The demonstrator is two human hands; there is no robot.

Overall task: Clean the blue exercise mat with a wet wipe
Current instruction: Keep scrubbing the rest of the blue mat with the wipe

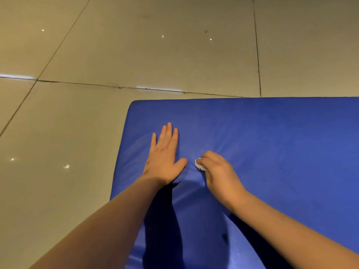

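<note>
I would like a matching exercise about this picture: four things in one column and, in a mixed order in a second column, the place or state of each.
Column one:
1. left hand
2. right hand
3. wet wipe
4. exercise mat

Column two:
a. lies on the tiled floor
b. rests flat on the mat, fingers straight
c. white, bunched up, pressed onto the mat
d. fingers curled round the wipe

Pairs: 1-b; 2-d; 3-c; 4-a
</note>
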